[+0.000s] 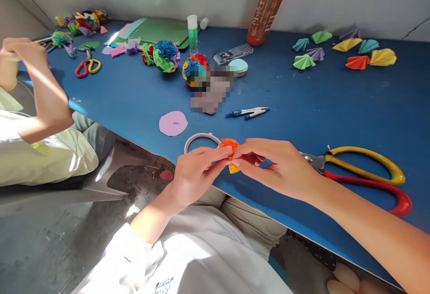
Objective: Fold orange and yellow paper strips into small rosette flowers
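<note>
My left hand (195, 170) and my right hand (277, 166) meet over the near edge of the blue table (302, 105), both pinching a small folded orange paper piece (231, 147). A roll of clear tape (200, 141) lies just behind my left fingers. Large scissors with yellow and red handles (366, 170) lie beside my right wrist. A pink paper circle (173, 123) sits a little further left on the table.
Folded paper fans (342, 52) in several colours lie at the back right. Multicoloured paper balls (166, 55), a glue stick (192, 34), a compass and pen (247, 113), small scissors (87, 66) and paper scraps sit toward the back. Another person's arm (43, 92) is at the left.
</note>
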`<action>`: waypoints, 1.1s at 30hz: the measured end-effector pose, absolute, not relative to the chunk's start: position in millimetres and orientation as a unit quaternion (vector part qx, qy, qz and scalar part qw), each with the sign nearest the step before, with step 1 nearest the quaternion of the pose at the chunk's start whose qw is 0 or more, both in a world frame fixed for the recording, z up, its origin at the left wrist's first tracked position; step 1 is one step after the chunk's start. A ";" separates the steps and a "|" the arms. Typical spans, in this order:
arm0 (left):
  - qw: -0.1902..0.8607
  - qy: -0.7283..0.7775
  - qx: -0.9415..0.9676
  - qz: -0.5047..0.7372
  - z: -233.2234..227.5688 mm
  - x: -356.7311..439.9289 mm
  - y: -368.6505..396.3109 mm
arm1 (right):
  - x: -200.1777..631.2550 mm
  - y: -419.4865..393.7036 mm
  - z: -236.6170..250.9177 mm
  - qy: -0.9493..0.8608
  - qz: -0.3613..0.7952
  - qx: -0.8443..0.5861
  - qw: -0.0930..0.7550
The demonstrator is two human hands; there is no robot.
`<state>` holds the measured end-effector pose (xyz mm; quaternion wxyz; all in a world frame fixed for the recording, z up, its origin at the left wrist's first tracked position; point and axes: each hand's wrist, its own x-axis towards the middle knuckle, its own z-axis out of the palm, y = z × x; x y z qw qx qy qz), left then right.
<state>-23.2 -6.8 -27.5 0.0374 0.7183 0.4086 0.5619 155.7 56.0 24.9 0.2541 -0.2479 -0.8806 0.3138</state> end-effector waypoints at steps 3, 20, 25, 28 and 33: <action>0.077 0.419 0.688 0.588 -26.9 -17.7 -8.4 | 154.9 55.2 25.1 -0.873 0.322 -0.259 0.261; 0.070 0.418 0.679 0.600 -17.9 -20.4 -10.8 | 153.8 53.6 26.5 -0.895 0.251 -0.205 0.305; 0.018 0.400 0.680 0.614 -17.6 -20.2 -13.7 | 155.0 49.7 27.3 -0.903 0.204 -0.172 0.336; 0.011 0.376 0.670 0.640 -18.2 -19.8 -16.3 | 155.7 47.0 26.6 -0.901 0.210 -0.148 0.351; -0.032 0.370 0.675 0.638 -16.0 -23.8 -22.3 | 154.6 41.5 24.7 -0.879 0.242 -0.178 0.371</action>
